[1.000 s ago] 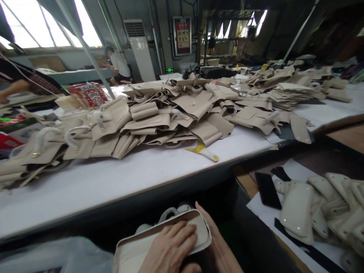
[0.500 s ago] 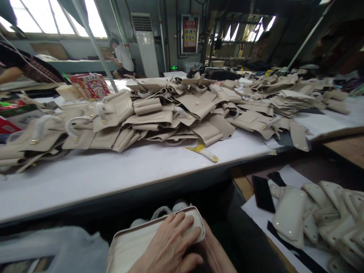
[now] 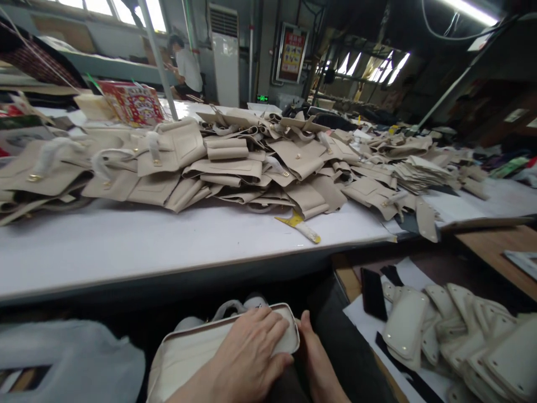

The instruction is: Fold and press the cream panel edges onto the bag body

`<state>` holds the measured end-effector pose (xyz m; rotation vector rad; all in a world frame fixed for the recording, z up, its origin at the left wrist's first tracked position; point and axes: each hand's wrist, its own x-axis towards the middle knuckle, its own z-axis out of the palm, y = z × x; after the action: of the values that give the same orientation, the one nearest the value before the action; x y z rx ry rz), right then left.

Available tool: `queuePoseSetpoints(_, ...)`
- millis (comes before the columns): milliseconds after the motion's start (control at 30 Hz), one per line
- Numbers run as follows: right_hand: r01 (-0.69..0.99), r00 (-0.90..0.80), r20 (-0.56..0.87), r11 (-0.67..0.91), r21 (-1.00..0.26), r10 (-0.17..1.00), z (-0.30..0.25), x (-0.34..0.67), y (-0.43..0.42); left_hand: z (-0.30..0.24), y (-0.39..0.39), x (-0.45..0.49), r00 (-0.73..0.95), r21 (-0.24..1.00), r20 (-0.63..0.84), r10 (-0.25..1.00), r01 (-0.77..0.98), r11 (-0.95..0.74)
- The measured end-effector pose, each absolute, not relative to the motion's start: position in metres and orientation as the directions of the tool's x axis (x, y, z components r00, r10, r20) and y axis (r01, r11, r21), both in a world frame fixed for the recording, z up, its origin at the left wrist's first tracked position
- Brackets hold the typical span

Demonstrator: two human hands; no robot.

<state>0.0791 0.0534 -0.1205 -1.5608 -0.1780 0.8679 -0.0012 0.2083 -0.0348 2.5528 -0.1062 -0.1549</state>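
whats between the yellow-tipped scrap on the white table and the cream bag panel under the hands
Only bare white table, then its front edge and a dark gap, separate the yellow-tipped scrap from the cream bag panel under the left hand, head view.

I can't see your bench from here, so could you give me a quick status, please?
Left hand flat on cream panel. Right hand at its right edge. Beige pieces heaped on white table beyond.

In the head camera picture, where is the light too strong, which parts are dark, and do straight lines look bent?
Head view: the windows at top left and the lamp at top right are blown out; the white table is evenly lit; the space under its edge, around the left hand on the cream bag, is dim; the table edge bows and the corners stretch, a wide-lens effect.
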Motion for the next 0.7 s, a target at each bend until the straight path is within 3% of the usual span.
queuePoseSetpoints(67,-0.178,0.742,-0.351,-0.337,-0.924,0.571,-0.113,0.08,0.041,-0.036,0.209,-0.001,0.989,0.535,-0.086,-0.119,-0.055,-0.843)
queuePoseSetpoints(167,0.084,0.798,-0.26,-0.527,-0.846,0.544,-0.1,0.077,0.034,-0.038,0.21,0.0,0.985,0.49,-0.054,-0.164,-0.117,-0.864)
queuePoseSetpoints(300,0.228,0.83,-0.144,-0.562,-0.795,0.54,-0.091,0.074,0.042,-0.036,0.211,0.004,0.973,0.412,-0.027,-0.228,-0.197,-0.889)
queuePoseSetpoints(433,0.351,0.807,-0.065,-0.566,-0.746,0.586,-0.088,0.076,0.047,-0.03,0.215,0.01,0.978,0.405,-0.052,-0.201,-0.163,-0.9)
queuePoseSetpoints(700,0.47,0.83,0.086,-0.607,-0.641,0.552,-0.099,0.072,0.049,-0.038,0.215,0.009,0.953,0.379,-0.072,-0.293,-0.245,-0.892)
